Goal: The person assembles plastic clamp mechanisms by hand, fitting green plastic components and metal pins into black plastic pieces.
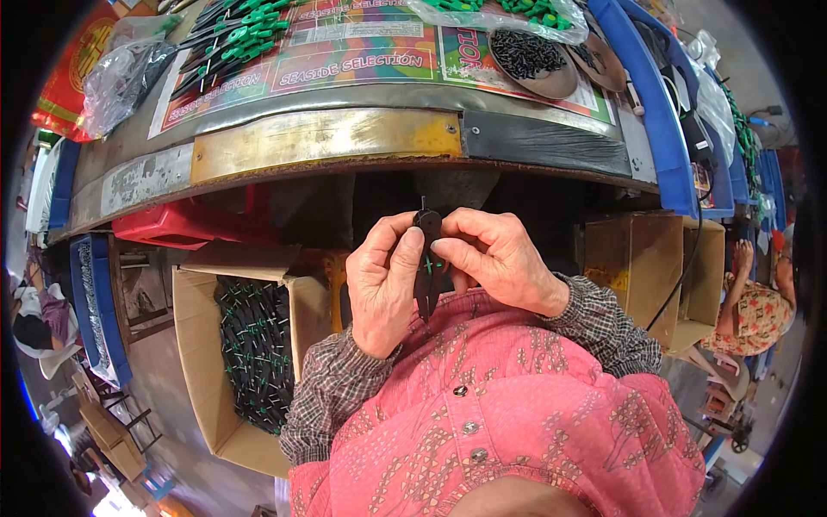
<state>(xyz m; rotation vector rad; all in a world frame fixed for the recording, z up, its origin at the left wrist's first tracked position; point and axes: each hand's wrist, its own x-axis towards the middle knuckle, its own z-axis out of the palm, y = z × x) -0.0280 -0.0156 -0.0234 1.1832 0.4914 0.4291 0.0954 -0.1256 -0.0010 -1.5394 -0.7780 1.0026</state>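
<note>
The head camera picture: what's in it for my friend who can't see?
A person's left hand and right hand hold a small black part with green bits before a worn, metal-edged workbench. An open brown cardboard box holding many black and green parts sits to the left.

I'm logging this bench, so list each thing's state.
Black part: held in both hands
Left hand: closed on the part
Right hand: pinching its right side
Cardboard box at left: open, filled with black-and-green pieces
Brown bowl: holding heaped small black pieces
Plastic bag at left: crumpled
Green pieces at upper left: piled
</note>
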